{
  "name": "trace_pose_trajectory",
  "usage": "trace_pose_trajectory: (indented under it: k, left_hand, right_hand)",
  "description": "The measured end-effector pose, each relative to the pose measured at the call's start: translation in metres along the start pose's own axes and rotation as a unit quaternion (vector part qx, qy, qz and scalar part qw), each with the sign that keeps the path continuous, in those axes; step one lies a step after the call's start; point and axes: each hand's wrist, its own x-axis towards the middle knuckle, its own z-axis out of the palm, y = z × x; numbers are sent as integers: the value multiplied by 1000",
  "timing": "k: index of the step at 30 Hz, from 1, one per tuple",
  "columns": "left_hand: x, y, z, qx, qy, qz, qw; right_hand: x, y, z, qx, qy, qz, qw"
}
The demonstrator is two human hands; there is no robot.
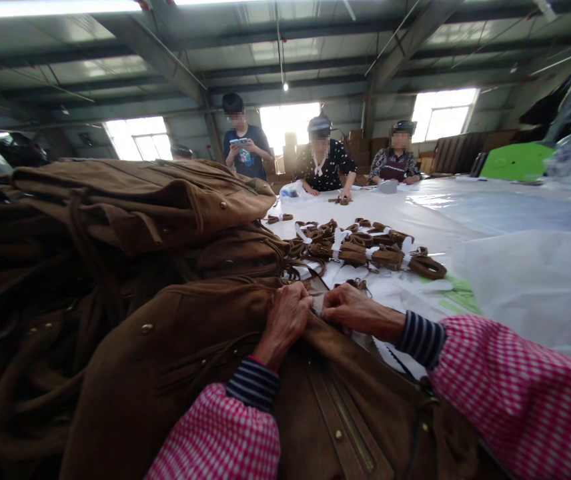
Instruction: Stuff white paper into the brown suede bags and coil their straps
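A brown suede jacket (175,360) with metal studs and a zip lies spread in front of me on the table. My left hand (288,319) is curled shut, gripping the jacket's far edge. My right hand (350,310) sits just to its right, fingers pinched on the same edge of brown fabric. Both arms wear pink checked sleeves over striped cuffs.
A tall stack of brown suede jackets (115,213) fills the left. Bundled brown belts (365,247) lie on the white table cover (490,220). A clear plastic bag (530,287) lies at the right. Three people (320,163) stand at the far end.
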Motion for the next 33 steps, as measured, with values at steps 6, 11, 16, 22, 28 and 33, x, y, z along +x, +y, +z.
trace_pose_trajectory:
  k: [6, 11, 16, 22, 28, 33]
  left_hand:
    - [2, -1, 3, 3, -3, 13, 1000]
    - [4, -5, 7, -2, 2, 25, 1000]
    - [6, -9, 10, 0, 7, 34, 999]
    - [6, -12, 9, 9, 7, 45, 999]
    - [6, -12, 9, 8, 6, 45, 999]
    - [7, -10, 8, 14, 2, 36, 999]
  right_hand:
    - [-29, -36, -61, 39, 11, -78, 996]
    - [-46, -20, -120, -37, 61, -61, 996]
    - [-32, 30, -121, -117, 23, -52, 992]
    - [-12, 33, -115, -358, 80, -6, 930]
    - [-5, 33, -102, -360, 75, 58, 928]
    - [6, 45, -93, -328, 112, 103, 933]
